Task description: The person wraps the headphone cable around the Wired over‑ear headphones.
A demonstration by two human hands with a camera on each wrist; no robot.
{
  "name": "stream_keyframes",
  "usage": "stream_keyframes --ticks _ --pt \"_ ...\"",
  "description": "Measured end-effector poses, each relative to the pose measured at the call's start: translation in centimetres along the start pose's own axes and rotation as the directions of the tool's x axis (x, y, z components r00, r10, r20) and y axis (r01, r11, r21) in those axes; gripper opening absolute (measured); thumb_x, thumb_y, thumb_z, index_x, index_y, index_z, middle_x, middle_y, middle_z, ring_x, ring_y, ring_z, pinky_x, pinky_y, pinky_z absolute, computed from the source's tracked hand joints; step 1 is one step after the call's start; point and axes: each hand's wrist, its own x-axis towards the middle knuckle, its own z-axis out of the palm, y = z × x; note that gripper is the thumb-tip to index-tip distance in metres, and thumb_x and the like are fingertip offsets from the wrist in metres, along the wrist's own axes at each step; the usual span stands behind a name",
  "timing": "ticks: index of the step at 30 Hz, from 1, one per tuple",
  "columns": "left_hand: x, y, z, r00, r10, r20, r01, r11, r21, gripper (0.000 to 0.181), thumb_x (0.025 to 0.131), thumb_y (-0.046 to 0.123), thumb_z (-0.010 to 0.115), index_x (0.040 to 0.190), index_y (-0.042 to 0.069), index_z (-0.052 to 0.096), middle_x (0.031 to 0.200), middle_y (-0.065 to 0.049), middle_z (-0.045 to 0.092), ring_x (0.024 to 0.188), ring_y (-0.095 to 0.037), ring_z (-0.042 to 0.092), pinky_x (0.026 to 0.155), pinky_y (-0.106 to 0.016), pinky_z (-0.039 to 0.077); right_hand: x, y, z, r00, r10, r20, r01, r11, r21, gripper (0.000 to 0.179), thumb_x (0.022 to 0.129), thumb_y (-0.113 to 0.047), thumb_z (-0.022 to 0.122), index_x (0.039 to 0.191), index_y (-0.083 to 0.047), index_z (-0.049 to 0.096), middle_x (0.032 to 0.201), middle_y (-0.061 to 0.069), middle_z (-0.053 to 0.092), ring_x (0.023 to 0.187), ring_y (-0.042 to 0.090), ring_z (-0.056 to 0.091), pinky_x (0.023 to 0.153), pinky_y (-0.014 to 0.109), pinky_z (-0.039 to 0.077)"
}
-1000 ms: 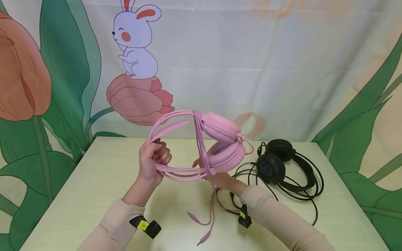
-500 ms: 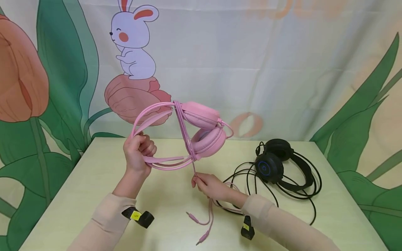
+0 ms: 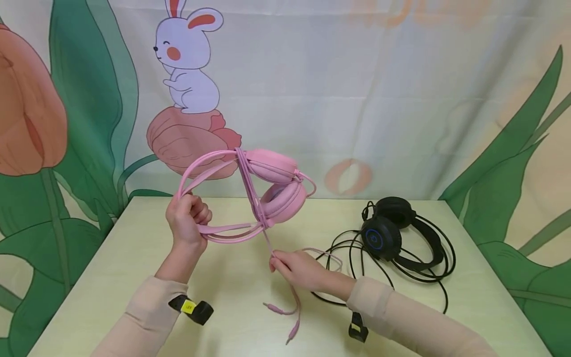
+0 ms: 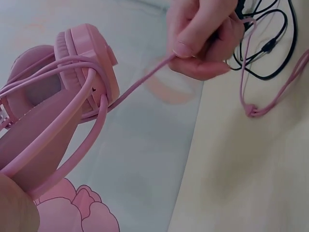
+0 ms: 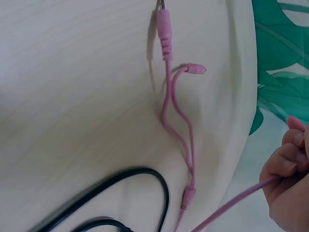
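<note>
My left hand [image 3: 186,220] grips the headband of pink headphones [image 3: 281,201], holding them sideways above the table. Pink cable is wound in several turns around the band, close to the ear cups. Lower and to the right, my right hand [image 3: 296,268] pinches the pink cable [image 3: 268,242], which runs taut up to the windings. In the left wrist view that cable [image 4: 140,82] stretches from the ear cup to the right hand's fingers. The cable's loose end splits into two pink plugs [image 5: 164,26], which lie on the table.
Black headphones [image 3: 383,238] rest at the right of the table [image 3: 134,258], their black cable [image 3: 334,248] looped beside them, near the right forearm. A printed cloth [image 3: 312,99] hangs behind the table's far edge.
The pink headphones and left hand have shifted left. My right hand, earlier behind the lower part of the headphones, has come down below them, drawing a length of cable out straight.
</note>
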Motion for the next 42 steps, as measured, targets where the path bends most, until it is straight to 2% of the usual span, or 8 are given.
stream_keyframes --ticks 8,13,20,30,34,37,39,42 --pt "-0.1 -0.7 -0.9 0.990 -0.026 -0.139 0.041 0.994 0.105 0.017 0.079 -0.001 0.037 0.067 0.010 0.040 0.045 0.001 0.030 0.039 -0.012 0.020 0.039 -0.022 0.016 -0.3 -0.9 -0.9 0.995 -0.102 -0.023 0.099 0.991 -0.092 0.019 0.097 -0.022 0.043 0.087 -0.018 0.059 0.060 -0.012 0.044 0.048 0.000 0.034 0.045 0.014 0.033" --pt "-0.1 -1.0 -1.5 0.983 -0.042 -0.176 0.068 0.988 0.142 0.016 0.081 0.001 0.039 0.068 0.011 0.042 0.045 0.001 0.031 0.038 -0.012 0.023 0.037 -0.019 0.021 -0.6 -1.0 -1.6 0.978 -0.201 -0.046 0.191 0.966 -0.175 0.016 0.095 -0.021 0.046 0.085 -0.019 0.058 0.059 -0.015 0.043 0.048 -0.002 0.035 0.046 0.010 0.030" --pt "-0.1 -1.3 -2.0 0.979 -0.046 -0.199 0.080 0.983 0.165 0.017 0.082 0.001 0.041 0.068 0.011 0.040 0.046 0.002 0.031 0.039 -0.010 0.025 0.038 -0.020 0.021 -0.9 -1.5 -2.6 0.924 -0.377 -0.070 0.342 0.893 -0.293 0.016 0.093 -0.022 0.050 0.077 -0.019 0.053 0.058 -0.015 0.040 0.050 -0.003 0.033 0.047 0.010 0.025" --pt "0.2 -1.5 -3.2 0.968 -0.055 -0.245 0.119 0.960 0.253 0.015 0.085 0.005 0.044 0.071 0.010 0.042 0.048 0.002 0.035 0.039 -0.010 0.029 0.038 -0.019 0.025 -1.0 -2.6 -5.2 0.878 -0.479 0.005 0.469 0.857 -0.216 0.010 0.091 -0.018 0.053 0.084 -0.018 0.060 0.065 -0.015 0.056 0.051 -0.007 0.037 0.049 0.007 0.029" --pt "0.6 -1.7 -4.0 0.958 -0.033 -0.285 0.124 0.943 0.310 0.012 0.084 0.006 0.048 0.073 0.010 0.044 0.048 0.003 0.038 0.038 -0.009 0.031 0.038 -0.018 0.027 -1.2 -3.3 -6.4 0.828 -0.561 0.015 0.549 0.803 -0.230 0.011 0.092 -0.019 0.052 0.084 -0.018 0.059 0.062 -0.015 0.051 0.052 -0.009 0.036 0.049 0.006 0.027" --pt "0.8 -1.8 -4.5 0.941 -0.061 -0.332 0.158 0.949 0.273 0.013 0.084 0.006 0.048 0.072 0.010 0.044 0.047 0.003 0.037 0.037 -0.008 0.031 0.037 -0.018 0.027 -1.2 -3.8 -7.3 0.792 -0.610 0.007 0.589 0.762 -0.271 0.010 0.091 -0.019 0.053 0.083 -0.018 0.059 0.061 -0.014 0.048 0.052 -0.009 0.035 0.049 0.006 0.026" --pt "0.8 -1.9 -4.7 0.935 -0.078 -0.347 0.169 0.956 0.240 0.015 0.084 0.005 0.047 0.070 0.009 0.043 0.046 0.003 0.036 0.036 -0.008 0.029 0.036 -0.019 0.025 -1.2 -4.0 -7.9 0.783 -0.622 -0.002 0.597 0.753 -0.277 0.009 0.090 -0.018 0.055 0.082 -0.017 0.060 0.061 -0.013 0.049 0.052 -0.008 0.036 0.049 0.006 0.027" --pt "0.8 -2.0 -4.9 0.941 -0.075 -0.329 0.160 0.958 0.239 0.015 0.084 0.004 0.047 0.070 0.009 0.043 0.045 0.003 0.036 0.036 -0.008 0.028 0.036 -0.019 0.024 -1.2 -4.3 -8.9 0.778 -0.628 0.001 0.605 0.750 -0.268 0.006 0.088 -0.016 0.058 0.084 -0.016 0.062 0.064 -0.013 0.053 0.052 -0.008 0.036 0.050 0.005 0.028"
